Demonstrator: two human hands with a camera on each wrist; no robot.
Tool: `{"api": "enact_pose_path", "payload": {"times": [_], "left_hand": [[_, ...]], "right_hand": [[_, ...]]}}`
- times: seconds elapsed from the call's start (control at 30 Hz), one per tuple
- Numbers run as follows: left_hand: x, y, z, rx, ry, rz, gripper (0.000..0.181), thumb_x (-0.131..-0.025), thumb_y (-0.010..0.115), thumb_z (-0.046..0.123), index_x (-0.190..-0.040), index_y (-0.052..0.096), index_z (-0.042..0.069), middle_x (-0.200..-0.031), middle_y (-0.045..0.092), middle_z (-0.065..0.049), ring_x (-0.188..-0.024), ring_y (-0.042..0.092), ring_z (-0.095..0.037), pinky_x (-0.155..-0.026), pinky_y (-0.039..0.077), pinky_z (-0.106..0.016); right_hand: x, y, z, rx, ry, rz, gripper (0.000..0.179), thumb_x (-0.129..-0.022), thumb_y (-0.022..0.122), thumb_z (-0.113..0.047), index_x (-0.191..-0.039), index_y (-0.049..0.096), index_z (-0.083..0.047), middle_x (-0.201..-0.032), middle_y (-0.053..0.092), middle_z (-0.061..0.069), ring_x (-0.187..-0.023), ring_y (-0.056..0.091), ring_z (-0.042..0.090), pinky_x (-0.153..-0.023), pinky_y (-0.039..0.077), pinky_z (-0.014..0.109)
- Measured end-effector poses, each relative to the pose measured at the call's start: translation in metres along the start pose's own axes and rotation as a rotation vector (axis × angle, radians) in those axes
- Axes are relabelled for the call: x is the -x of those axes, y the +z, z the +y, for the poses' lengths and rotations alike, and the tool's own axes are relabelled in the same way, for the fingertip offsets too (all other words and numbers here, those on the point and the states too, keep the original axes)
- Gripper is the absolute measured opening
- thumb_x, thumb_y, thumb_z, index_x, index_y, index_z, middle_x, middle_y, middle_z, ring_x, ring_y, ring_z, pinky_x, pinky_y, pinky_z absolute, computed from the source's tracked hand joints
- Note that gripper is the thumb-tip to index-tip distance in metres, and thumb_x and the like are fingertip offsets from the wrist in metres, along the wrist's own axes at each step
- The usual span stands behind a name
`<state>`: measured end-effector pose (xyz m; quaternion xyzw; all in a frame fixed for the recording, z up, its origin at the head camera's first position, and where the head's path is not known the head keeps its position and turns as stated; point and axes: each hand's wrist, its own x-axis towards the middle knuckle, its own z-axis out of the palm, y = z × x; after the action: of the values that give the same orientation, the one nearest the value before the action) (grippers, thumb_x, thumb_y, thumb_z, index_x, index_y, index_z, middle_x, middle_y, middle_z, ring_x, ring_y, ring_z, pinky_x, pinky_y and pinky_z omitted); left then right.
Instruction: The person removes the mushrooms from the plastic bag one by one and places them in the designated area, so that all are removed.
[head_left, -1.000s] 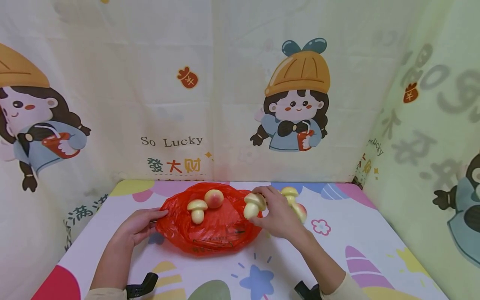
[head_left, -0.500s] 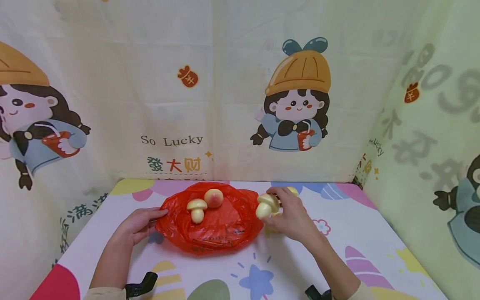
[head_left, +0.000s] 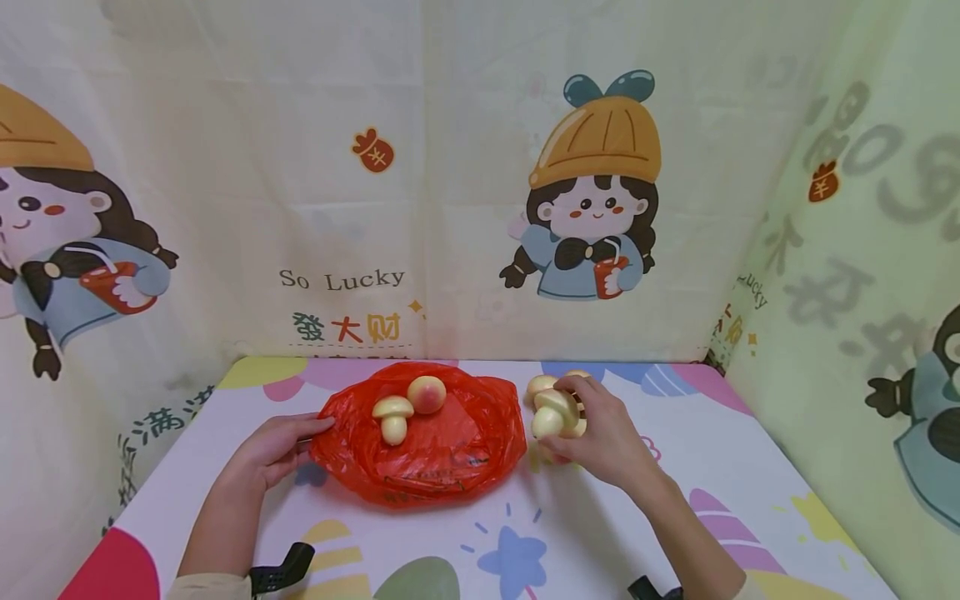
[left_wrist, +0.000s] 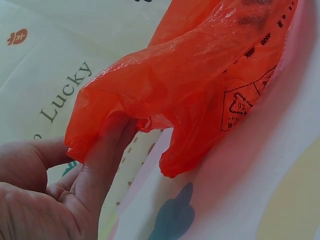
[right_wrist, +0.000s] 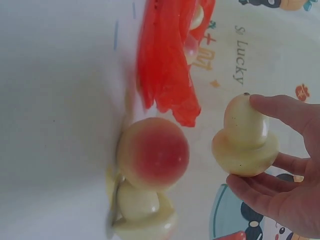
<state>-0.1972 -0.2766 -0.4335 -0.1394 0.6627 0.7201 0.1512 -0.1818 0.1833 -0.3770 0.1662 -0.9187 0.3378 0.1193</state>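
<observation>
My left hand (head_left: 273, 450) pinches the left rim of a red plastic bag (head_left: 465, 454), its thumb and fingers on the thin film in the left wrist view. Inside the spread bag lie a pale yellow mushroom (head_left: 393, 419) and a pink-blushed peach (head_left: 427, 395). To the right of the bag, my right hand (head_left: 607, 437) grips another pale mushroom (right_wrist: 246, 140) between thumb and fingers, stem toward the thumb, held above the table. A peach (right_wrist: 155, 152) and a mushroom (right_wrist: 140, 207) rest on the table by that hand; in the head view the hand partly hides them.
The table (head_left: 420, 533) has a white cover printed with coloured shapes. A cream curtain (head_left: 465, 250) with cartoon figures stands behind it, and more fabric (head_left: 862, 375) hangs at the right. Black wrist mounts (head_left: 283, 569) sit on the forearms.
My right hand has moved right with the mushroom, from over the bag's right rim to beside the pieces on the table. My left hand stays on the bag.
</observation>
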Motion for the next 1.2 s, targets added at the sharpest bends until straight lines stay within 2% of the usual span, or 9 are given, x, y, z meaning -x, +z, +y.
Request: {"api": "enact_pose_path", "payload": {"times": [0.2,0.5,0.8,1.2], "left_hand": [[0.001,0.0,0.001,0.002,-0.003,-0.002,0.073,-0.103,0.068,0.025,-0.16,0.033,-0.003,-0.102,0.075,0.002,-0.09,0.076,-0.015,-0.084,0.064,-0.029],[0.0,0.001,-0.001,-0.001,0.0,0.001,0.073,-0.102,0.069,0.026,-0.16,0.034,-0.003,-0.102,0.075,0.002,-0.089,0.076,-0.015,-0.083,0.064,-0.029],[-0.001,0.001,-0.001,0.001,-0.001,-0.01,0.073,-0.103,0.068,0.025,-0.16,0.033,-0.004,-0.101,0.075,0.002,-0.089,0.077,-0.015,-0.083,0.064,-0.029],[-0.003,0.002,-0.001,-0.011,0.003,-0.021,0.073,-0.102,0.069,0.025,-0.16,0.033,-0.004,-0.103,0.075,0.002,-0.091,0.076,-0.015,-0.085,0.064,-0.03]], "right_hand": [[0.005,-0.006,0.008,0.026,0.015,0.002,0.06,-0.075,0.093,-0.019,-0.125,0.062,-0.016,-0.117,0.063,0.002,-0.102,0.063,0.022,-0.08,0.062,0.036],[0.012,-0.016,0.019,0.064,-0.006,0.021,0.061,-0.074,0.095,-0.021,-0.124,0.062,-0.012,-0.11,0.064,0.003,-0.1,0.065,0.022,-0.087,0.062,0.047],[0.019,-0.024,0.029,0.097,-0.007,0.041,0.06,-0.073,0.095,-0.019,-0.122,0.062,-0.01,-0.112,0.064,0.005,-0.1,0.063,0.021,-0.087,0.061,0.047],[0.029,-0.033,0.041,0.12,0.001,0.068,0.061,-0.069,0.096,-0.014,-0.121,0.063,-0.009,-0.108,0.064,0.006,-0.091,0.062,0.019,-0.08,0.059,0.042]]}}
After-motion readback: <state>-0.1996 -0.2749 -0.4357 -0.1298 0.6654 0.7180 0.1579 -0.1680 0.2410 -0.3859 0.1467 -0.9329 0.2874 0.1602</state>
